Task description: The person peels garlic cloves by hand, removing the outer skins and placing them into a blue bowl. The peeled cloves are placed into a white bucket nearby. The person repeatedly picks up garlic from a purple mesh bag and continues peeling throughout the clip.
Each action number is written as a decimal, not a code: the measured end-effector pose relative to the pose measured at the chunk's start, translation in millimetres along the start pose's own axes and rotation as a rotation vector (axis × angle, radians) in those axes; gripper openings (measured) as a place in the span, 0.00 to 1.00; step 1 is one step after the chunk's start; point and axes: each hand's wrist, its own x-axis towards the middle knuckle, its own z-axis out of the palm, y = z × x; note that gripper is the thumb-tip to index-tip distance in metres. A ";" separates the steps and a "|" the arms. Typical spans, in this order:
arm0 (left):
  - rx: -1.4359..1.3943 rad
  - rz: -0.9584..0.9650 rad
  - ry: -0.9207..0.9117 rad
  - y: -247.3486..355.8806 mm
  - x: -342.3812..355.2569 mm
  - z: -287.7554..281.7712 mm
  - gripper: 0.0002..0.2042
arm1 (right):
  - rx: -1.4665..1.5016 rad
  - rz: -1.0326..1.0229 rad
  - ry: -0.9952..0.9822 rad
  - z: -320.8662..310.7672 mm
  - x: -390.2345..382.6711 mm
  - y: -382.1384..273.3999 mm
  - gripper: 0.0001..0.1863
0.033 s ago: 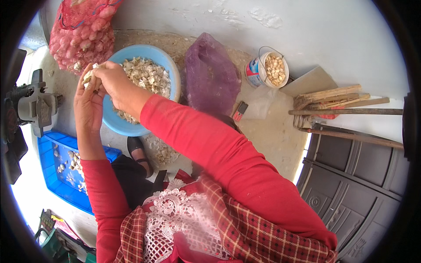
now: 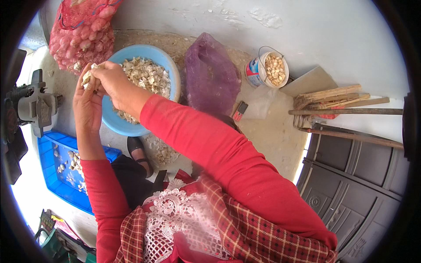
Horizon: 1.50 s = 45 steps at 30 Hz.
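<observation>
Both hands meet at the upper left, beside the rim of a light blue basin (image 2: 175, 83). My left hand (image 2: 89, 107) is closed, its fingers around a pale piece of garlic (image 2: 87, 80). My right hand (image 2: 117, 83) pinches the same garlic from the right, its thumb and fingers bent against it. The fingers partly hide the garlic, so whether it is a whole bulb or a part cannot be told. Inside the basin lies a heap of dry garlic skins and pieces (image 2: 147, 76), partly covered by my right hand and forearm.
A red net sack of garlic bulbs (image 2: 83, 41) stands beyond my hands. Left below is a blue crate (image 2: 57, 184) with garlic. A purple mesh sack (image 2: 210, 74), a phone (image 2: 240, 111) and a bucket of peeled cloves (image 2: 275, 70) lie rightward, then long-handled tools (image 2: 346, 111).
</observation>
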 end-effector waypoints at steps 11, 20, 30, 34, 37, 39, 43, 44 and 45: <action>0.215 0.003 -0.001 3.0 -5.4 2.5 0.25 | 0.086 0.000 0.042 0.8 -2.0 1.9 0.04; 0.171 0.008 -0.052 8.0 -10.4 10.7 0.25 | 0.159 0.025 0.137 -2.9 4.6 6.9 0.09; 0.126 0.000 -0.063 9.7 -9.0 12.9 0.20 | 0.193 0.029 0.222 -10.3 11.0 -6.3 0.09; 0.126 -0.007 -0.016 11.0 -6.2 7.0 0.18 | 0.081 0.016 0.187 -8.4 9.3 -10.6 0.10; 0.152 -0.006 0.060 8.3 -4.0 4.0 0.19 | 0.040 0.132 0.009 -3.1 3.7 -9.6 0.10; 0.179 -0.009 0.091 7.3 -3.6 2.9 0.19 | 0.006 0.171 -0.089 -2.2 -0.4 -8.1 0.09; 0.225 -0.003 0.085 6.8 -5.6 3.2 0.18 | -0.019 0.034 0.021 1.9 -1.2 -2.7 0.06; 0.212 0.000 0.076 6.7 -6.2 3.6 0.17 | -0.039 0.014 0.016 1.7 0.0 -2.0 0.06; 0.233 0.008 0.071 6.7 -6.6 3.9 0.17 | -0.060 -0.005 0.010 1.2 0.9 -0.9 0.06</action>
